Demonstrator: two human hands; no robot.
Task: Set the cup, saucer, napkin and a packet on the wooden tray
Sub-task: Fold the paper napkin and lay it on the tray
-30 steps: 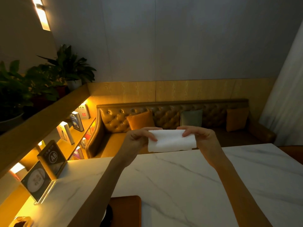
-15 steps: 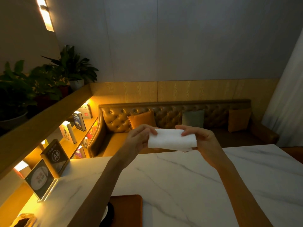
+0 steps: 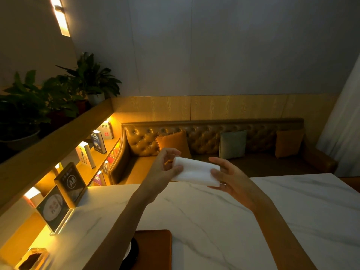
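Right now I have the folded white napkin (image 3: 195,173) up in the air between both hands, well above the marble table (image 3: 243,221) and out toward its far edge. My left hand (image 3: 164,168) pinches the napkin's left end between thumb and fingers; there looks to be something small and orange tucked in that palm, though I cannot tell what it is. My right hand (image 3: 229,178) cradles the right end, fingers spread loosely beneath and behind it, more a support than a firm clamp. The napkin's long axis runs left to right, dipping slightly toward the right hand. What matters for the next move is that the wooden tray (image 3: 155,248) lies near me and to the left, at the bottom of the view, just beside and partly under my left forearm. I judge the napkin has to travel back toward me and down, and the left hand is the nearer one to carry it. A dark round item with a pale rim, possibly the saucer (image 3: 132,250), sits at the tray's left edge, mostly hidden by the forearm, so I would aim for the bare wood to the right of it.
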